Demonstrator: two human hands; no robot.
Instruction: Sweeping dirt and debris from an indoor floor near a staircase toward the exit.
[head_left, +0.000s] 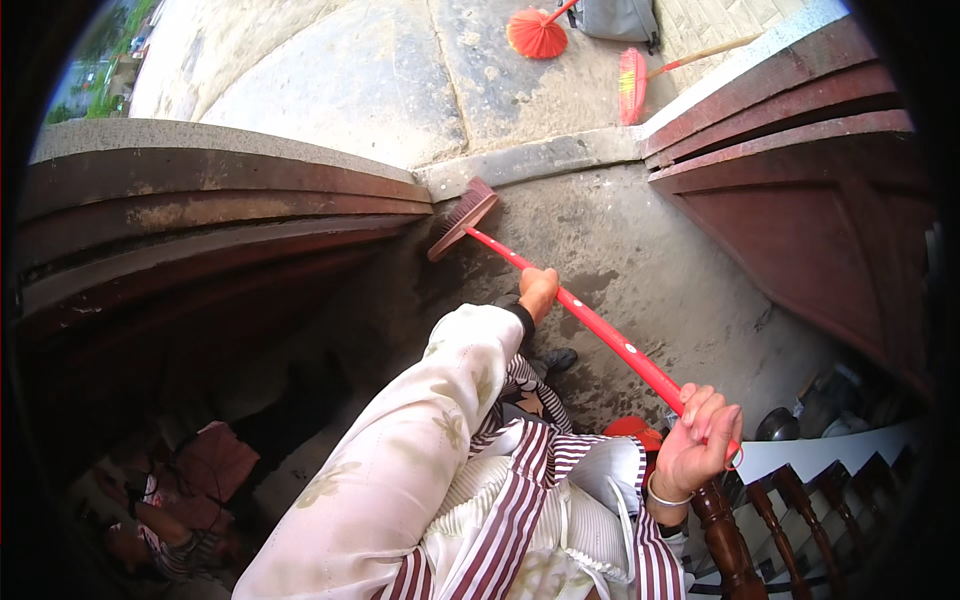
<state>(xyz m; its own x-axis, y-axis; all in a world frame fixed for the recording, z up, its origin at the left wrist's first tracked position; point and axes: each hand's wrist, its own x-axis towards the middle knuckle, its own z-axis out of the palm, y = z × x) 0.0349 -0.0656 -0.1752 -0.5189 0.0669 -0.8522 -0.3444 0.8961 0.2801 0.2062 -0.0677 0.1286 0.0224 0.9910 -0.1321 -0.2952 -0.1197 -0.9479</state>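
Note:
Both my hands grip the red handle (600, 324) of a push broom, which slants across the doorway floor. My left hand (538, 292) is closed around its lower part. Close to my body, my right hand (694, 450) wraps the upper end, where a small red hanging loop sticks out. The broom head (461, 221), with dark reddish bristles, is by the left door jamb, close to the raised stone threshold (540, 161). Damp, dark patches mark the concrete floor (630, 247) around the handle and my shoe (559, 360).
Wooden door leaves (795, 225) flank the opening. Outside lie a round red brush (537, 34), another broom (634, 86) and a grey bag (615, 19). A stair railing (724, 540) rises at lower right, near a red object (634, 429). Someone (172, 525) is in the dim lower left.

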